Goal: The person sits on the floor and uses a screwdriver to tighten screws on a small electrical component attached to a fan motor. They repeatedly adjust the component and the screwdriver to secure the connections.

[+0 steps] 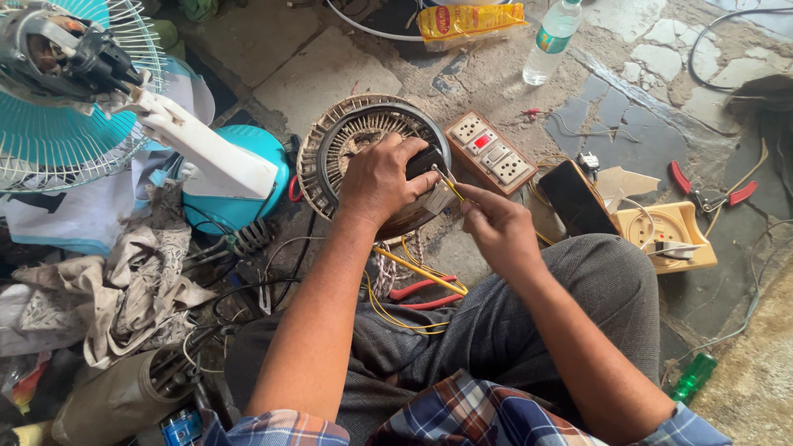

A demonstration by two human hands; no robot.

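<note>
The round fan motor (363, 144) sits mid-scene, just left of the switchboard (489, 152). The left hand (384, 177) grips its rim, fingers curled. The right hand (493, 227) — just right — pinches a yellow wire (450, 188).

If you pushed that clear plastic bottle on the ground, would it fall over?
Probably. The bottle stands upright, tall and narrow, on uneven cracked floor, so a nudge would likely tip it. Being round, it would likely roll afterwards. It looks like thin plastic, so probably light.
</note>
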